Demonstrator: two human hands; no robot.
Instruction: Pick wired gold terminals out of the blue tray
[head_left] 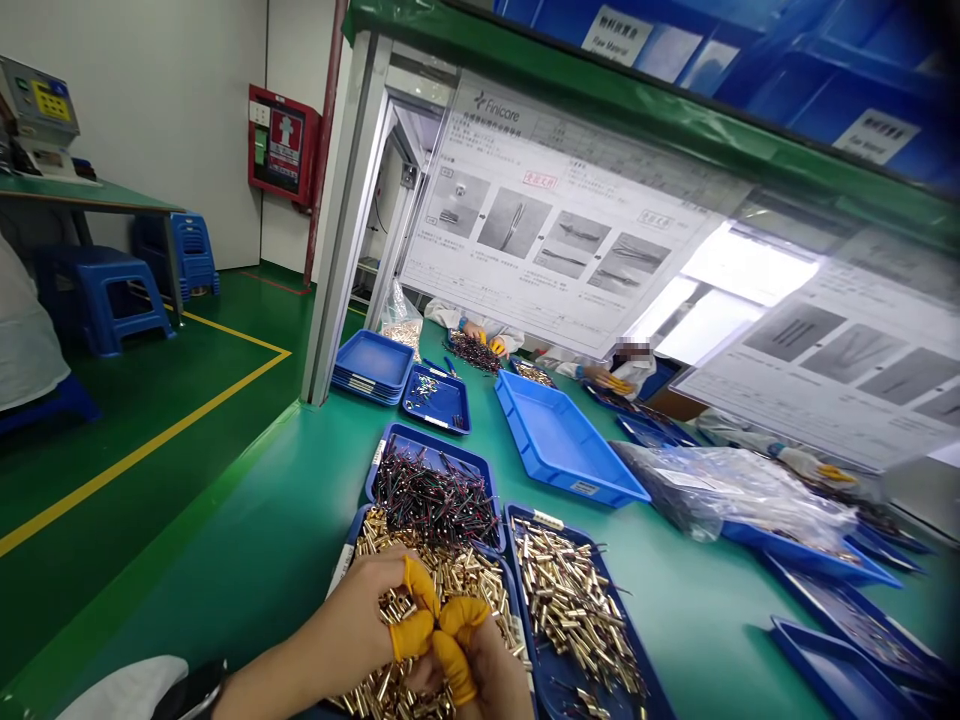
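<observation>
My left hand [375, 610] and my right hand [484, 655] meet above a blue tray [346, 560] heaped with small brass-coloured tubes [457, 570]. Both wear yellow finger cots. The fingertips are pinched together and touching, and whatever lies between them is hidden. Several tubes show inside the curl of my left hand; I cannot tell whether they rest in it or lie in the tray behind. Just beyond is a tray of thin dark wire pieces [435, 495] with red and green bits. To the right, another tray holds longer brass-tipped pieces [570, 595], some with dark wires.
A light-blue bin [555, 440] stands farther back, left of a plastic bag [697, 485]. Stacked blue trays [371, 362] sit by the metal post [341, 220]. Instruction sheets [547, 220] hang overhead. Co-workers' gloved hands [484, 338] work across the table. Blue stools [105, 290] stand left.
</observation>
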